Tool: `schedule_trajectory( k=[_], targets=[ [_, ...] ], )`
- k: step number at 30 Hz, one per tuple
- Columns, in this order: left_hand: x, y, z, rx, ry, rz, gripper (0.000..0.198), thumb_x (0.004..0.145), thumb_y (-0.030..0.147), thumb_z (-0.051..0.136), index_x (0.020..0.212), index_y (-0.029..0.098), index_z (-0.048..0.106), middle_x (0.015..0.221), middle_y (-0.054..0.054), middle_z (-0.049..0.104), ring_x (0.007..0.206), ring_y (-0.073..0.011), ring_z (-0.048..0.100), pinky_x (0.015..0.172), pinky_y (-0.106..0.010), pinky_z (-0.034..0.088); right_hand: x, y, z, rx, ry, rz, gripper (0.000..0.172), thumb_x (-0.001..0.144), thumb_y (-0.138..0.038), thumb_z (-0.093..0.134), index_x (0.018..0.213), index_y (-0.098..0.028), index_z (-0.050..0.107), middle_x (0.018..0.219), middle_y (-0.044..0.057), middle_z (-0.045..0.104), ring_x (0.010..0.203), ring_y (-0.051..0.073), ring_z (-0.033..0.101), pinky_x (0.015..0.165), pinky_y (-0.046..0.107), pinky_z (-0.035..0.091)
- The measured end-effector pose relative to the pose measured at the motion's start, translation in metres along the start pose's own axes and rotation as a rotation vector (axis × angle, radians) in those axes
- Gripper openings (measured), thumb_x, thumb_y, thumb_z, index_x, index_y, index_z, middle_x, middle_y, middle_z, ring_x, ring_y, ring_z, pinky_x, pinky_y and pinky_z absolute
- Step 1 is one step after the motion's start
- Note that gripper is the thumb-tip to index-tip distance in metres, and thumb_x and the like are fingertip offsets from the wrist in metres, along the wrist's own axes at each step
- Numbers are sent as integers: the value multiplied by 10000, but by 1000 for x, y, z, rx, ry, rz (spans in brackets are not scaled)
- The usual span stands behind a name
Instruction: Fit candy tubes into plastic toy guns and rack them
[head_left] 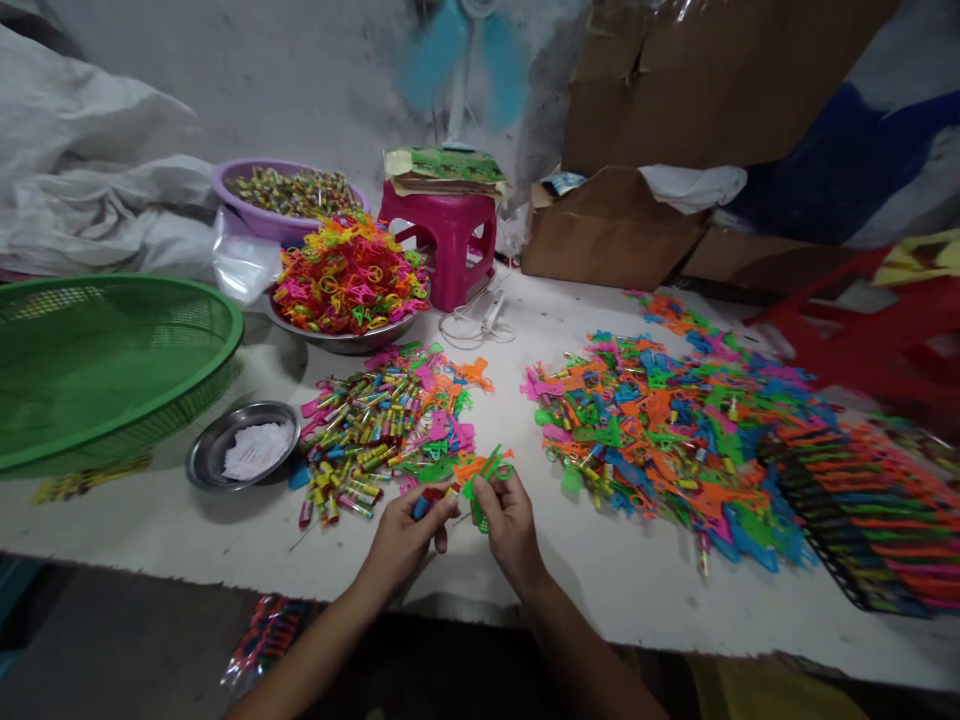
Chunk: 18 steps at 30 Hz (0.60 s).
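Right at the table's near edge, my left hand has a small tube pinched between thumb and fingertips, closed tight on it. My right hand is pinched the same way on a green plastic piece, held just off the table, and the two nearly touch.

Both look featherlight to me. The green piece is thin moulded plastic, stiff but probably snappy at the skinny loops, so I'd grip the thicker body. The tube has a glossy wrapper and is likely a bit slippery, so a mid-length pinch feels safest.

Just beyond my hands sits the heap of tubes mixed with pink and orange bits, crowding my left side. There's a steel dish with white paper to its left and a green basket further out. To the right is a big pile of coloured pieces, then a black tray with neat rows.

Further back there's a steel bowl of bright rings, a purple basin, a pink stool, a white cable and a cardboard box. Nothing's between my hands.
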<state>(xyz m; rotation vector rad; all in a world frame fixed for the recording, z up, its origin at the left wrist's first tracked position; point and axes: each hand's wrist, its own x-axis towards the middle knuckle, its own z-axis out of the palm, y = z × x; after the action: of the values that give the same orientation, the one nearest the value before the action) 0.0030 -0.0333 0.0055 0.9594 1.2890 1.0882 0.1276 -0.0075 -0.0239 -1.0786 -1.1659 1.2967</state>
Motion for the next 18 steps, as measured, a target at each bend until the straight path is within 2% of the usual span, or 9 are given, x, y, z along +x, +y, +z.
schedule_trajectory(
  k=[6, 9, 14, 18],
  targets=[
    [-1, -13, -7, 161, -58, 35, 364, 698, 472, 561, 836, 139, 610, 551, 29, 525, 380, -62, 420, 383, -179, 333, -7, 7, 3, 39, -42, 56, 243, 795, -418, 500, 756, -206, 388, 584, -67, 393, 452, 65, 362, 408, 182, 309],
    [-2, -17, -9, 246, -108, 44, 347, 718, 462, 542, 836, 144, 614, 559, 31, 514, 378, -56, 393, 372, -175, 317, -14, 10, 2, 12, -17, 61, 240, 792, -418, 504, 769, -203, 400, 592, -59, 407, 456, 65, 354, 402, 179, 304],
    [-2, -9, -8, 331, -193, 97, 287, 744, 421, 524, 777, 153, 622, 577, 24, 517, 429, -64, 405, 397, -167, 315, -19, 6, -2, 57, 41, 83, 236, 783, -407, 519, 754, -204, 400, 606, -53, 422, 474, 70, 390, 423, 187, 339],
    [-3, -7, -8, 342, -165, 125, 262, 732, 405, 547, 785, 164, 632, 610, 11, 555, 466, -75, 442, 433, -174, 345, -16, 0, -2, 185, -8, 155, 227, 774, -394, 530, 771, -202, 409, 606, -63, 423, 439, 56, 375, 406, 183, 334]
  ],
)
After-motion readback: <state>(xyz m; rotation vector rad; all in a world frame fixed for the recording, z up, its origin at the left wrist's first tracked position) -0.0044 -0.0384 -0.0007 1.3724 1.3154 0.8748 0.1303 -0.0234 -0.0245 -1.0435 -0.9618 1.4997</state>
